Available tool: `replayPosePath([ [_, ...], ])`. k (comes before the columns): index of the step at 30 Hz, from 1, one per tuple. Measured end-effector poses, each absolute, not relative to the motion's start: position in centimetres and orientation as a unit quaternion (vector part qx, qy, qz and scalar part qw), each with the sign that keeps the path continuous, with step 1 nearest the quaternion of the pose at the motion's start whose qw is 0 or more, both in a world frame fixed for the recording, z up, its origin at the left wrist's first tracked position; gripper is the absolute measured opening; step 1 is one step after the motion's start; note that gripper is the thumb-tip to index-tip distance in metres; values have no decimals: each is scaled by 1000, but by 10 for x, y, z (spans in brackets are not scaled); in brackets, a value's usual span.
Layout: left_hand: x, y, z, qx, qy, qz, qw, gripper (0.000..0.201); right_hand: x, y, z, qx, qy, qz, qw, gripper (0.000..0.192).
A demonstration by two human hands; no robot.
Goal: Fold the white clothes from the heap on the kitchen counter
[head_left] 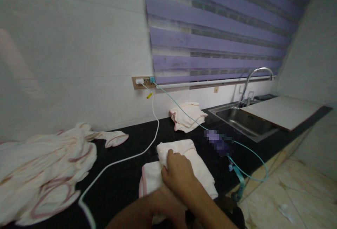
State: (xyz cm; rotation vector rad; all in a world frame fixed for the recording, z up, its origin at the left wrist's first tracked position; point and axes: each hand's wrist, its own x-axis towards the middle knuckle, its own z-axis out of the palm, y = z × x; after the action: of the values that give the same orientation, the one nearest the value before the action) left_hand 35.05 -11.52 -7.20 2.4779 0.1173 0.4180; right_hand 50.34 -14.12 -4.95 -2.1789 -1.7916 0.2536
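Black tabletop (123, 183) under purple blinds (218, 28). Right hand (177, 172) pinches the folded cream towel (195, 165) at the tabletop's front edge; left hand (160, 204) beside it, grip unclear. Sink (244, 122) at the tabletop's right end, loose towels (44, 172) at its left.

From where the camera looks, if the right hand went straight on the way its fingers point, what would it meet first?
The right hand already rests on the folded cloth, pointing up-left. Straight on, it would likely cross the cloth's edge, then bare black counter, then the white cable.
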Motion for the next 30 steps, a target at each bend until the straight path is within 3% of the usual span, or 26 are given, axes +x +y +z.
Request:
replayPosePath([
  [3, 357, -95, -67, 942, 61, 255, 211, 40, 491, -131, -56, -745, -640, 121, 145, 28],
  [6, 359, -73, -70, 914, 22, 403, 44, 31, 480, -130, -66, -694, -690, 123, 165, 24],
  [8, 354, -58, -77, 892, 30, 451, 10, 26, 476, -134, -68, -690, -690, 117, 184, 27],
  [12, 337, -32, -95, 883, 157, 434, 88, 16, 474, -144, -57, -729, -643, 116, 205, 35],
  [20, 344, -14, -120, 745, 367, 421, 364, 34, 456, -147, -58, -736, -631, 154, 188, 36],
  [30, 349, -6, -118, 621, 418, 477, 461, 47, 436, -142, -50, -715, -644, 179, 204, 35],
])
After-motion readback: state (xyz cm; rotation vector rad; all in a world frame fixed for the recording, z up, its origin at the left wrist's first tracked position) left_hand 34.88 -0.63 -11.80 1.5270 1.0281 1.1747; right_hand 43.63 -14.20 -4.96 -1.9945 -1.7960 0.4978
